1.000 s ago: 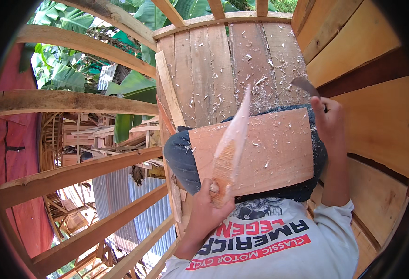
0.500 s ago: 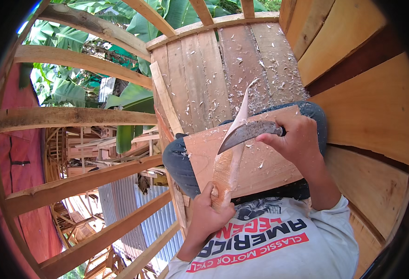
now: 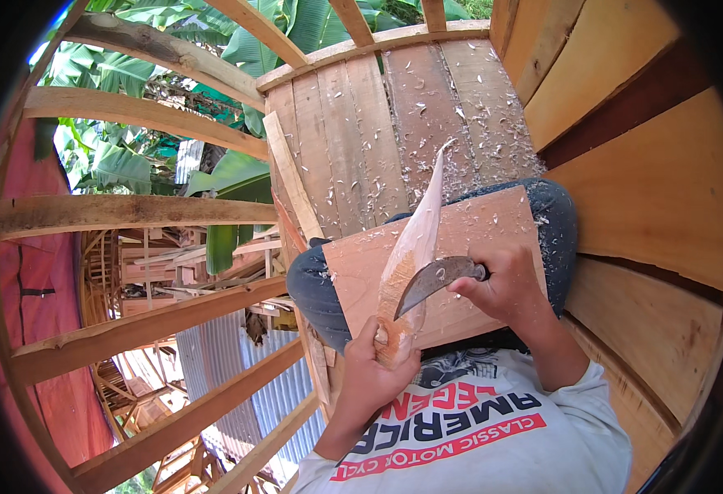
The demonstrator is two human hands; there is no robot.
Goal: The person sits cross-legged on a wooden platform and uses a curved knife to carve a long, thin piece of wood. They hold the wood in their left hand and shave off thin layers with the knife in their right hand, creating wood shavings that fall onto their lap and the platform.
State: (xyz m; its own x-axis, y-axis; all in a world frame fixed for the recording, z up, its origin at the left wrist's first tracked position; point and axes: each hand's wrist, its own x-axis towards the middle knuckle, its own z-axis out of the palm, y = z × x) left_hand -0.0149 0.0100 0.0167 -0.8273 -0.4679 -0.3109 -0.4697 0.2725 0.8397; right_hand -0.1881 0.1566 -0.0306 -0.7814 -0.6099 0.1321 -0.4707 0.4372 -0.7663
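Observation:
A long pale piece of carved wood (image 3: 424,229), tapering to a thin point at its far end, slants across a flat wooden board (image 3: 493,239) on my lap. My left hand (image 3: 380,360) is closed around its thick near end, where the surface is rougher and more orange. In my right hand (image 3: 505,284) is a curved knife (image 3: 437,282) with a dark, spotted blade, gripped by its handle. The blade lies across the wood's thick part, a little beyond my left hand, its tip pointing toward the lower left.
Pale shavings (image 3: 472,136) are scattered over the plank floor (image 3: 337,140) and the board. Wooden wall planks (image 3: 641,181) rise close on my right. To the left runs a railing of wooden bars (image 3: 139,212), with banana leaves (image 3: 238,181) and corrugated metal sheets (image 3: 250,370) beyond.
My right hand has drawn the knife toward me along the wood, from its middle to near the thick end. My left hand keeps its grip with hardly any shift.

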